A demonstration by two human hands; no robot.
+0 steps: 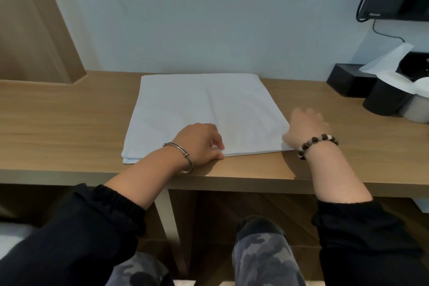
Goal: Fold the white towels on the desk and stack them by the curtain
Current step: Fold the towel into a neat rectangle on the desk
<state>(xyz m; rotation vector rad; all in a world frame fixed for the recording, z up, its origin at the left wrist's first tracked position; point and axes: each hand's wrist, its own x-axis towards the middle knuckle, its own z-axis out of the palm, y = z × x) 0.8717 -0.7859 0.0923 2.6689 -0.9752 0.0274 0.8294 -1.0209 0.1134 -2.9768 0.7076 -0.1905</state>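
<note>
White towel flat on desk, folded in layers, centre, far edge near wall. Left hand pinches its near edge, fingers curled. Right hand at near right corner; blurred, grip cannot be told

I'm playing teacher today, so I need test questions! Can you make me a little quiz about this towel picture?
1. True or false: the flat white cloth towel lies on the light wooden desk.
2. What sits on the wrist of the left hand? A) a thin silver metal bangle B) a watch C) a glove
3. Fill in: the left hand pinches the towel's ____ edge.
Key: 1 true; 2 A; 3 near.
</note>
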